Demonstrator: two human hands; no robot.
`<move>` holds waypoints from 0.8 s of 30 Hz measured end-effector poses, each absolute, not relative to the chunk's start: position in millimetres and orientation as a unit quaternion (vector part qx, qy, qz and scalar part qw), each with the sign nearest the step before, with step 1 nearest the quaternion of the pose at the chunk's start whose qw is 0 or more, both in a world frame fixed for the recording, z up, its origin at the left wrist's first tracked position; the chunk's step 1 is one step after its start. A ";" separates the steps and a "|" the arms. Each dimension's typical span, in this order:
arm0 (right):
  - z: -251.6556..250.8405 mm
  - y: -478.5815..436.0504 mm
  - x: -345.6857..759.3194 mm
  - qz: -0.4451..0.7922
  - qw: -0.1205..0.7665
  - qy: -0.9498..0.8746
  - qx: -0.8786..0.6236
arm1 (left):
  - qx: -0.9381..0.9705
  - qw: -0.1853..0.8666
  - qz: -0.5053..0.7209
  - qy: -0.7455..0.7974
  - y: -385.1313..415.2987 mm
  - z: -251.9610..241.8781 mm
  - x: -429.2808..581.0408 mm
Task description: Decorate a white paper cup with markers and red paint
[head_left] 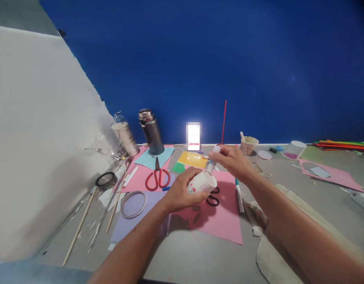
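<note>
Over a pink sheet (227,223) mid-frame, the left hand (182,190) curls fingers round one white cup (201,184), long axis slanting, mouth facing right and slightly up; the right hand (231,161) pinches one whitish tube (212,162), lower end beside the rim

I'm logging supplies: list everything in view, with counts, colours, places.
cup: one, white, centre
tube: one, whitish, centre
scissors: two, red and black, centre
flask: one, grey, left
cup stack: one, white, left
phone: one, white screen, back
rolls: two, black and grey, left
sticks: two, tan, left
paper: several, mixed, centre
markers: several, mixed, centre
other cups: two, pale, right
rods: many, mixed, far right
straw: one, red, back
cloth: one, cream, right
walls: two, blue back, white left
small bits: several, unclear
left hand: one, bare, centre
right hand: one, bare, centre
</note>
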State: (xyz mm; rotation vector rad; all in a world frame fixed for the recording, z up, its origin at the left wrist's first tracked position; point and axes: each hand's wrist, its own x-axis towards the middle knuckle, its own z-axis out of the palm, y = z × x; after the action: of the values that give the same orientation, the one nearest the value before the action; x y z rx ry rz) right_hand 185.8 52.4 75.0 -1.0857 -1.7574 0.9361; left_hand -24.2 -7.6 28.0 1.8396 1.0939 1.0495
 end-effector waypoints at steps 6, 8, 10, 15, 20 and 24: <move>64.8 61.8 197.6 0.415 0.510 -0.612 -0.439 | 0.473 0.607 0.523 0.367 5.4 17.5 -28.5; 61.6 63.6 202.0 0.444 0.524 -0.591 -0.422 | 0.383 0.663 0.542 0.346 8.4 14.4 -29.1; 61.0 62.2 204.6 0.465 0.524 -0.587 -0.405 | 0.339 0.685 0.546 0.344 9.3 12.2 -28.4; 67.0 48.3 201.7 0.424 0.411 -0.716 -0.372 | 0.381 0.683 0.520 0.344 4.4 13.3 -21.9; 64.5 49.0 201.8 0.449 0.326 -0.753 -0.352 | 0.448 0.675 0.483 0.333 1.5 17.6 -19.0; 61.0 56.0 208.4 0.520 0.257 -0.746 -0.328 | 0.489 0.676 0.434 0.340 1.6 16.5 -22.3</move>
State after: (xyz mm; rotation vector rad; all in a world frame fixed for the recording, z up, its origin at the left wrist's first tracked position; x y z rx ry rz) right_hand 208.4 56.0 61.0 -0.8884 -2.0230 1.4106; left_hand -22.3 1.6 16.5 1.0988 0.7647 0.9758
